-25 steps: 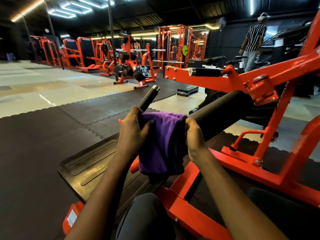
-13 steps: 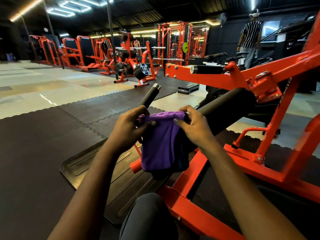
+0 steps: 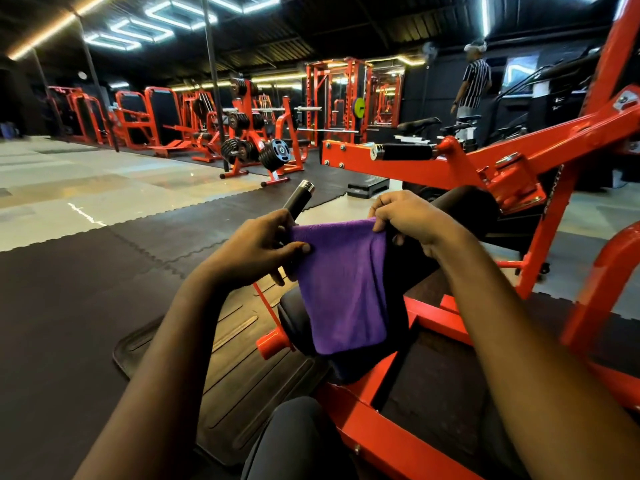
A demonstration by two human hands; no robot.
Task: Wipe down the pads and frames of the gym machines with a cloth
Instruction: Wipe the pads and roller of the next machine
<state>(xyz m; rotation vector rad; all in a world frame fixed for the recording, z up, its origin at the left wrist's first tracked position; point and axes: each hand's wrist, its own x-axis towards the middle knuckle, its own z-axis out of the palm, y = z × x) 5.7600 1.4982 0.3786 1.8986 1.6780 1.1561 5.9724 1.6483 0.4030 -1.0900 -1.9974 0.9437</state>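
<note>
A purple cloth [image 3: 341, 282] hangs in front of me, stretched between both hands. My left hand [image 3: 258, 251] pinches its left top edge with thumb and fingers. My right hand [image 3: 412, 216] pinches the right top corner a little higher. Behind the cloth runs a black roller pad [image 3: 464, 202] of an orange machine frame [image 3: 519, 157], with a black handle bar [image 3: 298, 200] ending in a chrome cap at its left. A second black pad [image 3: 294, 323] sits lower, partly hidden by the cloth.
A ribbed black footplate [image 3: 221, 368] lies on the dark rubber floor at lower left. Orange frame tubes [image 3: 388, 434] cross near my knee. Weight racks [image 3: 256, 150] and other orange machines stand at the back. A person in a striped shirt [image 3: 476, 81] stands far right.
The cloth was wrapped over the roller pad with both hands pressing it; now both hands have lifted it off and hold it up by its top edge, spread flat.
</note>
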